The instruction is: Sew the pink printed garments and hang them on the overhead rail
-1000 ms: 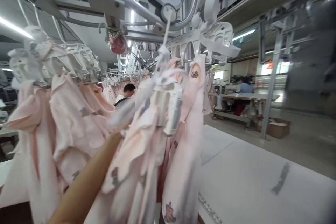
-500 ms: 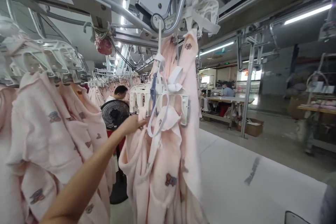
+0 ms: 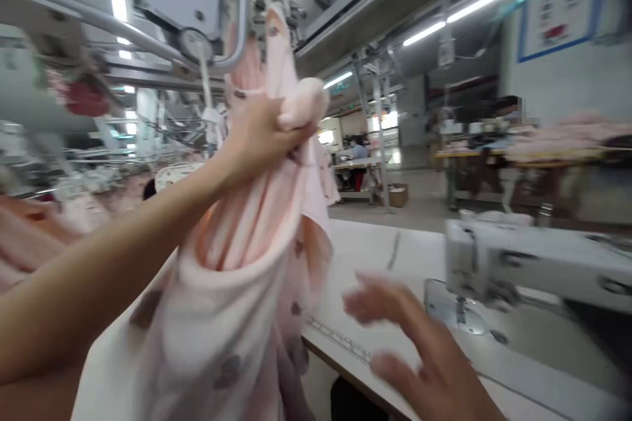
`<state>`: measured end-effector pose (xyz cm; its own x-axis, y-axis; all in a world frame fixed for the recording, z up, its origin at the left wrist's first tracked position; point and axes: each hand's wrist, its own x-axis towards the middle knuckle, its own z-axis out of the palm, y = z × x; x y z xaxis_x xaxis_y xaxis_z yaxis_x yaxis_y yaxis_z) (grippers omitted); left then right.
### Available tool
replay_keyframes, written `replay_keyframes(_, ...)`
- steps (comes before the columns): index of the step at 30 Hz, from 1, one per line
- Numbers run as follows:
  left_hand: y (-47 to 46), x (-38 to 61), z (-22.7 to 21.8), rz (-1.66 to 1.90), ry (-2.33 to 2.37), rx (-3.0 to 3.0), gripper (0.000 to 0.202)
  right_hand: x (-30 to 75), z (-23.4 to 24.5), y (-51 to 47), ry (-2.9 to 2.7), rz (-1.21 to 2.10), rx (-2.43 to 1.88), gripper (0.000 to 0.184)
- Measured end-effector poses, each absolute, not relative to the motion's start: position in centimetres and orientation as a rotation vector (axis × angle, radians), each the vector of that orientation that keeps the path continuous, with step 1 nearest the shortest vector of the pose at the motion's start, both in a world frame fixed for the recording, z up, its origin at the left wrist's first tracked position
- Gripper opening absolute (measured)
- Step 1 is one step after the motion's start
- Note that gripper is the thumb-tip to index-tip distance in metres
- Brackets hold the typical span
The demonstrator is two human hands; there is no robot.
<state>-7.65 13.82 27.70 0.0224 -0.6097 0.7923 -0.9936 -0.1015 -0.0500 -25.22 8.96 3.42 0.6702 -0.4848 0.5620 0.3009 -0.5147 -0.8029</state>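
The left hand (image 3: 259, 131) pinched the bunched top of a pink fleece garment (image 3: 227, 302), which hung beside the worktop (image 3: 365, 250). The right hand (image 3: 424, 348), blurred, held nothing, its fingers spread near the worktop's edge. So far the garment was gripped and held up; whether it was fully off a hanger could not be told. Its long axis ran steeply, top leaning right, loose end downward. A sewing machine (image 3: 494, 263) stood farther right.

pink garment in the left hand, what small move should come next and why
Probably bring the right hand across to steady the hanging pink garment: only the left hand grips it, near its top, while the right is open and apart from it, by the white sewing table.
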Motion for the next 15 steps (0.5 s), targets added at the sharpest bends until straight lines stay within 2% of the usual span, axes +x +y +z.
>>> replay_keyframes(3, 9.2, -14.5, 28.0, 1.065, -1.859, 1.638, 0.034, -23.1, 10.0, 7.1, 0.220, -1.202, -1.608, 0.053)
replay_keyframes(6, 8.6, -16.6, 27.8, 1.111, -1.901, 1.472, 0.029, -23.8, 12.1, 3.9, 0.264, -1.196, -1.578, 0.027)
replay_keyframes(8, 9.2, -14.6, 25.8, 1.047, -1.910, 1.492, 0.031, -25.8, 10.3, 2.4, 0.221, -1.067, -1.522, 0.021)
replay_keyframes(10, 9.9, -11.0, 21.4, 0.916, -1.923, 1.665, 0.037, -28.3, 6.6, 1.7, 0.218, -0.900, -1.438, 0.028)
replay_keyframes(12, 10.5, -7.3, 14.9, 0.637, -1.960, 1.997, 0.041, -30.1, 2.2, 1.8, 0.301, -0.770, -1.355, 0.033)
replay_keyframes(15, 11.1, -4.2, 5.0, 0.194, -2.040, 2.566, 0.052, -30.9, -3.3, 2.8, 0.497, -0.769, -1.284, 0.035)
